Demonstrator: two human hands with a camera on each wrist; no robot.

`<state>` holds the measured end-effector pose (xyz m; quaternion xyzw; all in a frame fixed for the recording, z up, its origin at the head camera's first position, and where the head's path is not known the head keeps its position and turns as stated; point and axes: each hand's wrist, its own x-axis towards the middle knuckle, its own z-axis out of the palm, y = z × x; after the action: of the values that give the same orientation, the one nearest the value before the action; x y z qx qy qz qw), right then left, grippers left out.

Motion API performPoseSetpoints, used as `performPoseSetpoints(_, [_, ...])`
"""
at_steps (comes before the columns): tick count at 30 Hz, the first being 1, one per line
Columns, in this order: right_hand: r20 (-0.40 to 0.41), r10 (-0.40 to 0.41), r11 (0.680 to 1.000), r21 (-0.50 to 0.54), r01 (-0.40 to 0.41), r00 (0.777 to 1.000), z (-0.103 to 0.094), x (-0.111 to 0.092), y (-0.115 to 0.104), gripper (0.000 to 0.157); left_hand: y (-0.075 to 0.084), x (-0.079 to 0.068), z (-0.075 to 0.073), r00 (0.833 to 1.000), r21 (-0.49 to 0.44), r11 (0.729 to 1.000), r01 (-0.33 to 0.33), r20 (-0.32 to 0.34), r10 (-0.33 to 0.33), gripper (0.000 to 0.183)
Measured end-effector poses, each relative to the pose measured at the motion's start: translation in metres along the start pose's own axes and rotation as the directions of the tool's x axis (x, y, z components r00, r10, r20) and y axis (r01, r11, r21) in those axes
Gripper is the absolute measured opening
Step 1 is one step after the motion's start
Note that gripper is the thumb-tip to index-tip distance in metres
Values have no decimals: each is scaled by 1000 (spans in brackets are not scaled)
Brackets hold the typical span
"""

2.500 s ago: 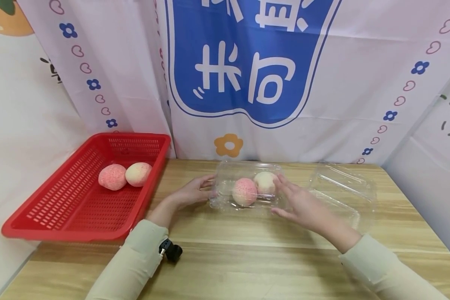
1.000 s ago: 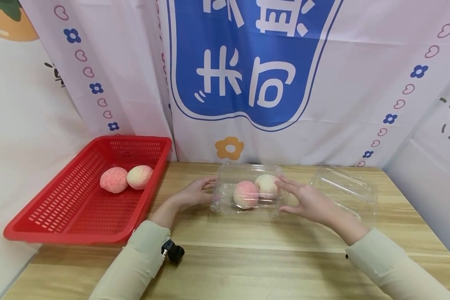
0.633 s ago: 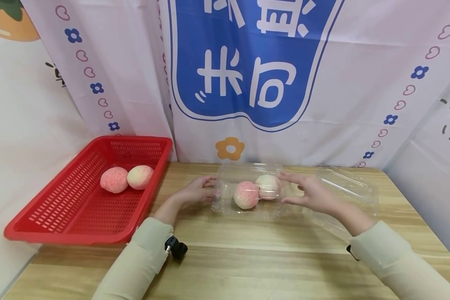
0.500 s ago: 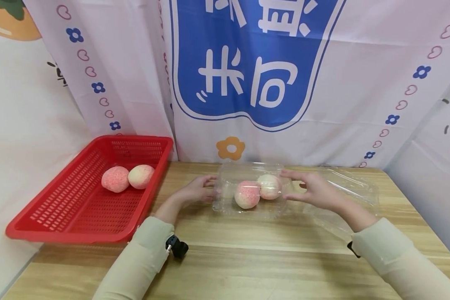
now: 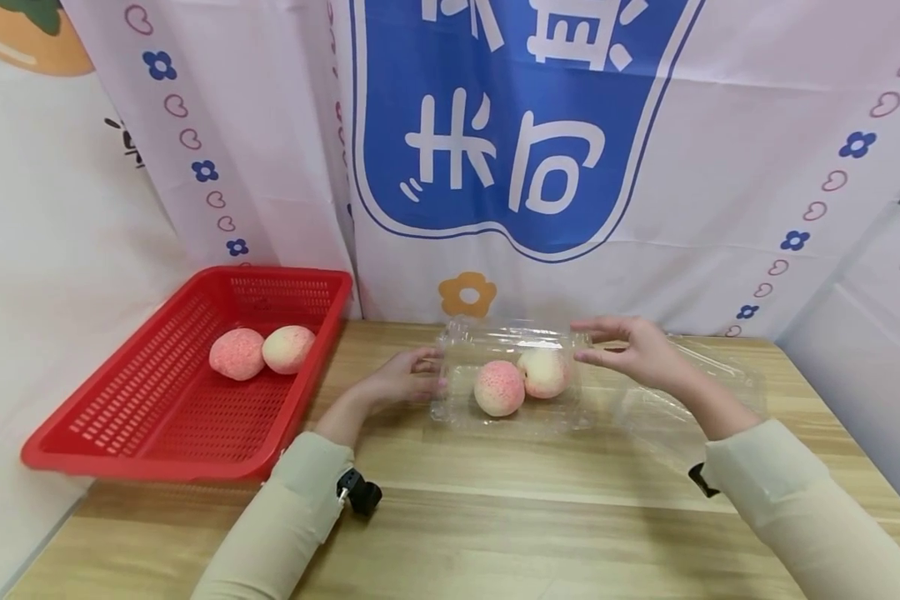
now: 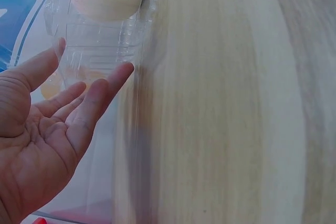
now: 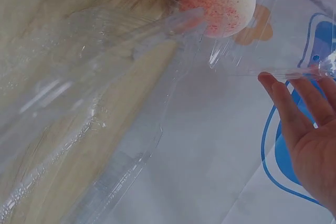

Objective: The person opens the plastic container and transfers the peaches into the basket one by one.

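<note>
A clear plastic clamshell box (image 5: 456, 403) holds two pink-and-cream peaches, one pinker (image 5: 499, 388) and one paler (image 5: 543, 373). My left hand (image 5: 407, 377) is at the box's left end, fingers loosely extended. In the left wrist view, the fingertips of my left hand (image 6: 58, 129) lie at the plastic, with the palm off it. At the upper right end, my right hand (image 5: 640, 354) touches the box with extended fingers. The right wrist view shows the fingertips of my right hand (image 7: 307, 124) against a clear plastic edge; its thumb is not distinct there.
A red perforated basket (image 5: 157, 462) stands at the left with two more peaches, one pink (image 5: 237, 354) and one cream (image 5: 288, 349). Another clear plastic container (image 5: 667, 412) lies on the wooden table (image 5: 495, 517) under my right forearm. A printed cloth (image 5: 667, 250) hangs behind.
My right hand has shifted up and back along the box's right end, away from the paler peach. My left hand stays at the left end. The view has shifted slightly.
</note>
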<state>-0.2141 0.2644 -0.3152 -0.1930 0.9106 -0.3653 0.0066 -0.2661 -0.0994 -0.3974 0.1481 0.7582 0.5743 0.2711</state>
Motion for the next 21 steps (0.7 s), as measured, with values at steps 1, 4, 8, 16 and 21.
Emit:
performPoseSetpoints(1, [-8,12,1000,3,-12,1000,-1,1,0,46,0,0,0,1000,1,1000,-2,3,2,64])
performPoseSetpoints(4, [-47,32,999,16,-31,998,-1,4,0,45,-1,1,0,1000,6,1000,-4,3,4,64])
performPoseSetpoints(8, [-112,26,999,35,-22,993,-1,8,2,41,-1,1,0,1000,19,1000,-5,4,5,64])
performPoseSetpoints(16, [-154,-16,995,94,31,988,-3,12,7,38,0,0,0,1000,34,999,-3,-1,3,64])
performPoseSetpoints(21, [-147,-33,993,111,50,989,-5,16,11,39,0,0,0,1000,38,999,0,-4,1,64])
